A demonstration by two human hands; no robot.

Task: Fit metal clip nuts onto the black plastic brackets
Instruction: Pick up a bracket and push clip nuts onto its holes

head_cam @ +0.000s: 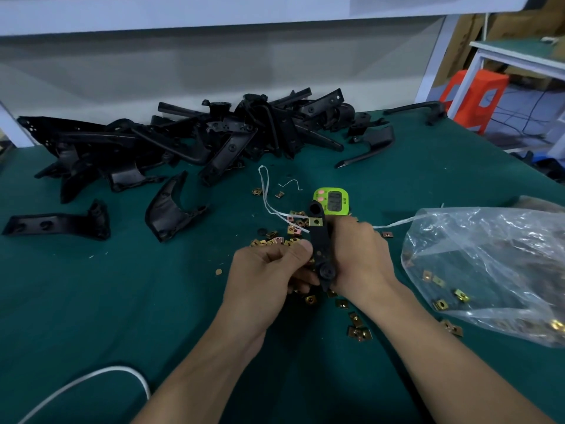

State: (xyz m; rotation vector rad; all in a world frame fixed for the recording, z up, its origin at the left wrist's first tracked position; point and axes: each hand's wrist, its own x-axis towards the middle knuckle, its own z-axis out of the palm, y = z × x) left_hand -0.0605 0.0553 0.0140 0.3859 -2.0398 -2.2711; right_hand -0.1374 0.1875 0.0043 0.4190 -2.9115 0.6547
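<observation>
A narrow black plastic bracket [319, 243] stands upright between my hands over the green table mat. My right hand [359, 255] grips it from the right side. My left hand [269, 270] has its fingers curled, with the thumb pressed against the bracket's left edge near the middle. One brass-coloured clip nut [315, 222] sits fitted on the bracket near its top. Several loose clip nuts [293, 232] lie scattered on the mat behind and under my hands. Whether my left fingers hold a nut is hidden.
A big heap of black plastic brackets [214, 133] fills the back of the table. A clear plastic bag [489, 264] with more clip nuts lies at the right. A green digital timer [331, 201] stands behind the bracket. White string [266, 191] and a white cable [91, 377] lie on the mat.
</observation>
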